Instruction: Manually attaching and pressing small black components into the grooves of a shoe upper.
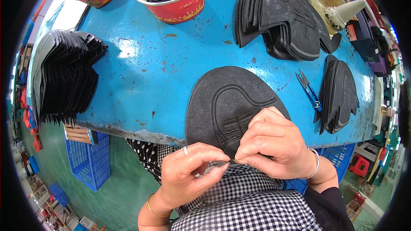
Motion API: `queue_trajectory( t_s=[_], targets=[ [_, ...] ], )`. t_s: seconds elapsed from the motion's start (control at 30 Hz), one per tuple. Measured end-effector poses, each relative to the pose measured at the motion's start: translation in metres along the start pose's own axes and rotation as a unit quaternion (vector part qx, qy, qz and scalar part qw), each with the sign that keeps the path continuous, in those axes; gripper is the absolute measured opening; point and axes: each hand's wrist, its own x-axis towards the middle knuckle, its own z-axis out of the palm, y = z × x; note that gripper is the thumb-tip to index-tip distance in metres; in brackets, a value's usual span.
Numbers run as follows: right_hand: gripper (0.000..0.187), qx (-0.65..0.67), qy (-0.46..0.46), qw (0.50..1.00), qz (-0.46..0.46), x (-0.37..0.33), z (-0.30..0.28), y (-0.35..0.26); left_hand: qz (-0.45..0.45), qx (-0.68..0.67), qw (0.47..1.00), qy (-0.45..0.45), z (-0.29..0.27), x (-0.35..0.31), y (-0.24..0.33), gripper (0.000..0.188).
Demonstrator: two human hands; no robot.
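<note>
My left hand is closed in a pinch on a small dark piece. Fingertip to fingertip with it, my right hand is closed too, and what its fingers grip is too small to make out. Just beyond both hands, a rounded dark grey padded piece lies at the table's near edge. A curved stitched line and raised bars mark its face. My right hand covers part of its lower right side. To its right, small blue-handled thread snips lie with their blades pointing away.
The blue table carries a stack of black pieces at left, dark padded stacks at far right and right. A red paper tub holds small black parts. A thread cone stands back right; a blue crate sits below left.
</note>
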Motion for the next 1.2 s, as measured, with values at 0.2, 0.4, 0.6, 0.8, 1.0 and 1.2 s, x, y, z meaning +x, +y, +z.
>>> queue_trajectory(
  t_s=[0.2, 0.4, 0.6, 0.8, 1.0, 1.2],
  targets=[
    [0.015, -0.013, 0.003, 1.0, -0.003, -0.002, 0.0, 0.002, -0.004, 0.009, 1.0, -0.012, 0.002, 0.001, -0.002, 0.02],
    [0.013, -0.025, 0.025, 0.999, 0.014, 0.002, 0.004, 0.024, 0.013, -0.018, 0.993, 0.117, -0.001, 0.001, -0.016, 0.019],
    [0.011, -0.145, 0.074, 0.985, 0.048, 0.003, 0.007, 0.028, 0.061, 0.134, 0.987, 0.062, -0.002, 0.01, -0.014, 0.022],
    [0.011, -0.143, 0.07, 0.986, 0.055, 0.007, 0.007, 0.028, 0.181, 0.297, 0.937, 0.012, 0.003, 0.01, -0.024, 0.021],
    [0.018, -0.155, 0.054, 0.984, 0.068, 0.012, 0.006, 0.022, 0.196, 0.372, 0.907, -0.033, -0.001, 0.012, -0.019, 0.018],
    [0.019, -0.097, 0.048, 0.992, 0.06, 0.011, -0.001, 0.034, 0.145, 0.251, 0.957, -0.006, -0.004, 0.015, -0.011, 0.02]
  ],
)
